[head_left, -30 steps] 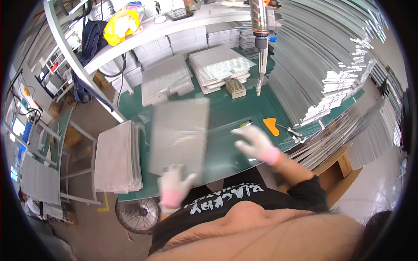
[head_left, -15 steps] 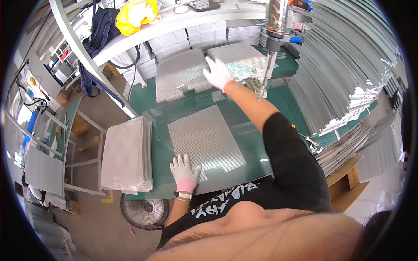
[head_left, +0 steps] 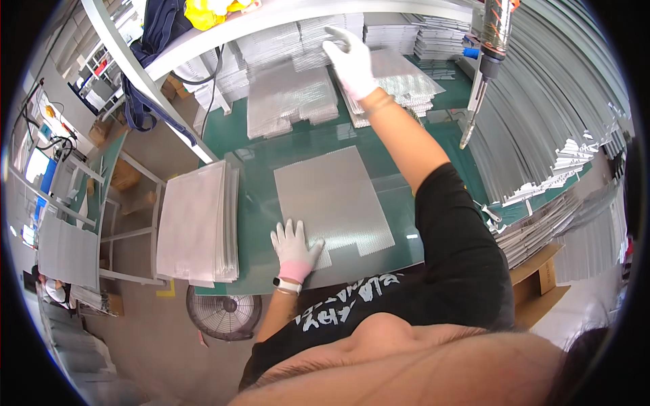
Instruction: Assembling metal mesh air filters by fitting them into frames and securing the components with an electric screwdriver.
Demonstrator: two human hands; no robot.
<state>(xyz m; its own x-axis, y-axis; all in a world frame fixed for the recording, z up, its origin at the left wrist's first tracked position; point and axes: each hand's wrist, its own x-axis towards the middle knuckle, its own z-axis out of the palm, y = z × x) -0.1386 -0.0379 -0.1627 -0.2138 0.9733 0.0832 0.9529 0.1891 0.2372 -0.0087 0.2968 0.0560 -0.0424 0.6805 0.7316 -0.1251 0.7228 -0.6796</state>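
Observation:
A grey ribbed hollow sheet [head_left: 332, 196] with notches in its near edge lies flat on the green table top [head_left: 257, 230]. My left hand [head_left: 296, 250], in a white glove with a pink cuff, rests spread at the sheet's near left corner. My gloved right hand [head_left: 353, 64] is stretched far out, thumb and fingers apart with nothing visible between them. It is over the gap between two flat piles: a left pile of translucent notched sheets [head_left: 288, 98] and a right pile of pale sheets [head_left: 399, 73]. Whether it touches either pile I cannot tell.
A thick stack of pale sheets [head_left: 193, 223] stands at the table's left edge. A power screwdriver [head_left: 493, 47] hangs at the far right, before tall stacked grey panels [head_left: 542, 101]. A white shelf [head_left: 305, 20] crosses the back. A fan [head_left: 227, 314] is on the floor.
My right hand has moved farther out and slightly right, past the left pile's edge. My left hand stays on the sheet's corner. The whole view has shifted a little; the screwdriver appears farther right.

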